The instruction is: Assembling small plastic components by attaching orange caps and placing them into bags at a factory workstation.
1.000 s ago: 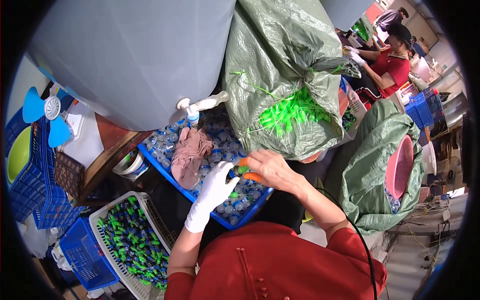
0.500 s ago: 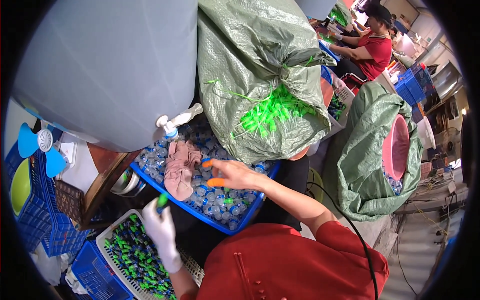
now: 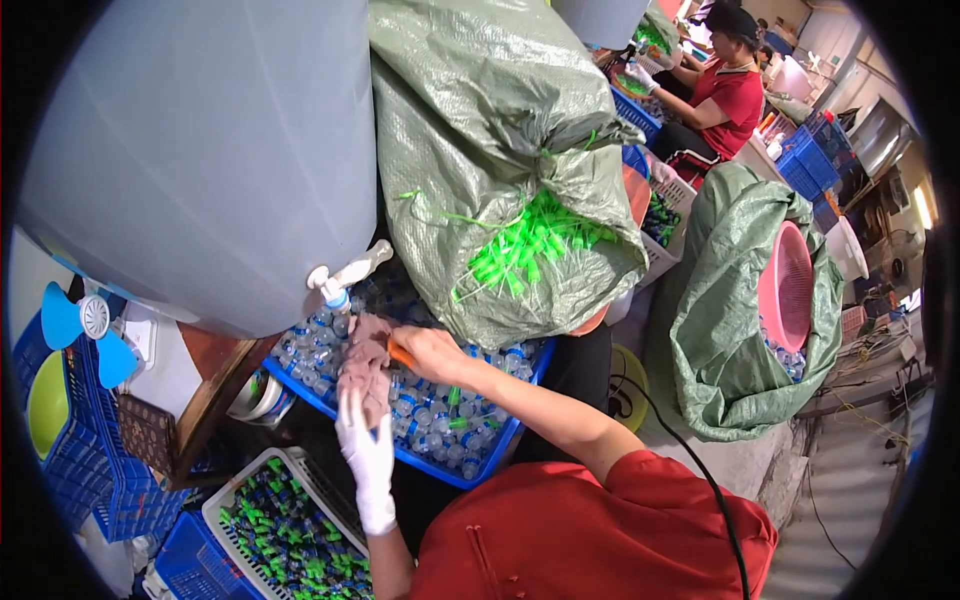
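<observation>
My left hand point(image 3: 366, 460), in a white glove, is closed at the lower end of a dusty-pink cloth point(image 3: 369, 375). Whether a small bottle is inside the folds is hidden. My right hand point(image 3: 430, 355), bare with orange finger covers, has its fingers curled against the cloth's upper right edge. Below both hands, a blue tray point(image 3: 300, 392) holds many small clear bottles with blue bands. By my left forearm, a white basket point(image 3: 325, 492) is filled with small dark bottles with green caps.
A grey barrel point(image 3: 210, 170) with a white tap point(image 3: 345, 275) stands at left. Green caps point(image 3: 540, 240) spill from a green woven sack point(image 3: 480, 110). Another sack point(image 3: 720, 300) holds a pink basket point(image 3: 790, 290). A blue fan point(image 3: 93, 318) is at far left; a co-worker point(image 3: 728, 100) sits behind.
My left hand, which held a green-capped bottle over the white basket, has moved up and right to the cloth. My right hand has shifted from the loose bottles to the cloth, its fingers curling.
</observation>
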Demonstrator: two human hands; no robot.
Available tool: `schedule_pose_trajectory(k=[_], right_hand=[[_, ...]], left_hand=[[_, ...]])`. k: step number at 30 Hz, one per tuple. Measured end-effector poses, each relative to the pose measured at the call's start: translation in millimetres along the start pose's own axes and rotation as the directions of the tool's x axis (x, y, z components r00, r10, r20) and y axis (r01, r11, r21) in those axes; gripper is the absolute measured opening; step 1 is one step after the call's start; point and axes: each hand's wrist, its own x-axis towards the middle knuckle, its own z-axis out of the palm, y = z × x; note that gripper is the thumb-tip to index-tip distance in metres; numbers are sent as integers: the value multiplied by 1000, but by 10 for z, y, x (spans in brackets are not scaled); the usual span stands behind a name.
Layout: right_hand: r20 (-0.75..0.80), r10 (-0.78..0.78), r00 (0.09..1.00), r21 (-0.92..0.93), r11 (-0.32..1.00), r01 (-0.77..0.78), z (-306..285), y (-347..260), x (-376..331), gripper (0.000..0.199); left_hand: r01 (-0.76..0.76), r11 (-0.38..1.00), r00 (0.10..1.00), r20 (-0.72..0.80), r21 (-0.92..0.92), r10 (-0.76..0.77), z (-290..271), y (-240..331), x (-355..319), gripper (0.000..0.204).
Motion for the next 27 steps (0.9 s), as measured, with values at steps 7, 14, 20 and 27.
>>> schedule_pose_trajectory(k=[7, 14, 20, 27], right_hand=[[256, 10, 967, 128, 991, -44, -710, 229, -924, 34], [-50, 65, 997, 868, 496, 11, -2130, 159, -1208, 47], [-920, 202, 337, 275, -279, 920, -3343, 2, -1458, 56], [-742, -363, 564, 631, -93, 771, -3033, 102, -1195, 39]], left_hand=[[-342, 840, 938, 205, 421, 280, 851, -185, 106, 63], [-288, 909, 957, 118, 303, 264, 870, -285, 96, 56], [-198, 963, 980, 35, 184, 195, 867, -200, 74, 45], [-144, 966, 988, 85, 214, 129, 857, -60, 94, 42]])
